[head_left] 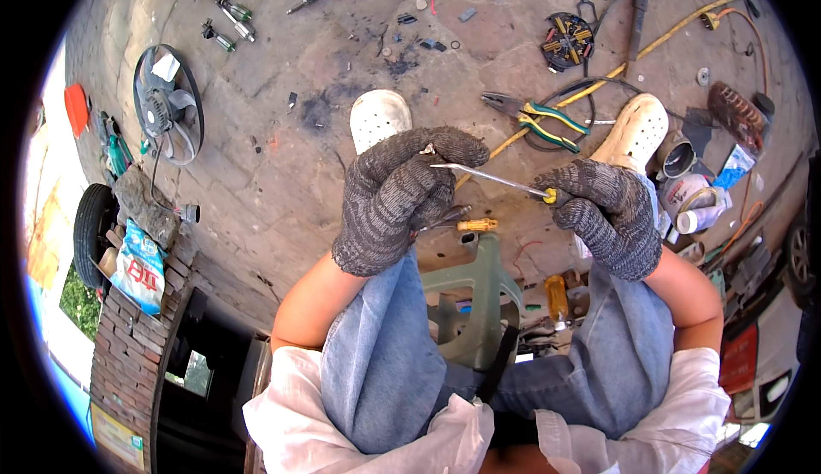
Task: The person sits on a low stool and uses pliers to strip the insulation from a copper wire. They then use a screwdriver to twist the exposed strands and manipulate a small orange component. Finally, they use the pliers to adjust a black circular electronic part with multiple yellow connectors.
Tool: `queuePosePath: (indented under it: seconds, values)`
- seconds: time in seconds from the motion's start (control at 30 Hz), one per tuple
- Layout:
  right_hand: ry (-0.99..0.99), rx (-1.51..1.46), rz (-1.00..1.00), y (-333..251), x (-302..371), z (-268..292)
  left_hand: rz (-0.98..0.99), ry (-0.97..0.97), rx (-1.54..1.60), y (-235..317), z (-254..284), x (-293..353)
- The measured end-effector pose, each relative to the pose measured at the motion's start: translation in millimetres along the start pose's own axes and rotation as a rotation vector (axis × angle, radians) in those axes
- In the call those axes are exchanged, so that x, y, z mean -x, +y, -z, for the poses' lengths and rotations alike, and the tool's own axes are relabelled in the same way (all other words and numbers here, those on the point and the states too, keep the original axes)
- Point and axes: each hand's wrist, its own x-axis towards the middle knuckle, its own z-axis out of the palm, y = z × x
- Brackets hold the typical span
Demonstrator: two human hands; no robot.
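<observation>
Both my hands wear dark grey knitted gloves. My right hand (609, 213) is closed around the yellow handle of a screwdriver (496, 178), and its thin metal shaft points left. The shaft's tip, slightly bent, reaches the fingers of my left hand (400, 190). Those fingers are curled closed; a small pale bit shows between thumb and forefinger, but what it belongs to is hidden. Just below the left hand is another yellow-handled tool (477, 225). Pliers with green and yellow grips (552, 125) lie on the ground beyond my hands, between my shoes.
A green plastic stool (487, 281) stands between my knees. A round part with brass-coloured pieces (568, 42) lies ahead, near a yellow hose (671, 36). A fan (162, 110) sits at left. Cans and a white bottle (699, 217) crowd the right side.
</observation>
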Motion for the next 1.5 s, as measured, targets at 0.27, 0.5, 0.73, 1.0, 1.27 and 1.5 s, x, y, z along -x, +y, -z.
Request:
queuePosePath:
  seconds: [0.27, 0.5, 0.73, 1.0, 1.27, 1.5]
  values:
    - [0.070, 0.234, 0.141, -5.5, 2.5, 1.8, 0.027, -0.058, 0.086, 0.8, 4.1, 2.6]
    - [0.051, 0.202, 0.145, -2.7, 2.9, 3.6, 0.025, 0.032, -0.053, 2.3, -2.9, 4.2]
    - [0.026, 0.108, 0.090, -0.4, 3.9, 0.7, -0.035, -0.006, -0.289, 1.0, 10.2, 7.7]
    - [0.061, 0.643, 0.226, -4.8, 1.4, 4.0, -0.007, -0.028, -0.329, 1.1, 9.9, 9.1]
    - [-0.072, 0.041, -0.028, 2.0, -0.7, -1.2, -0.048, 0.046, -0.428, 7.6, -6.4, 9.9]
    - [-0.091, -0.423, -0.375, 3.4, 5.2, -8.7, -0.111, 0.046, -0.602, 15.0, -5.8, 9.3]
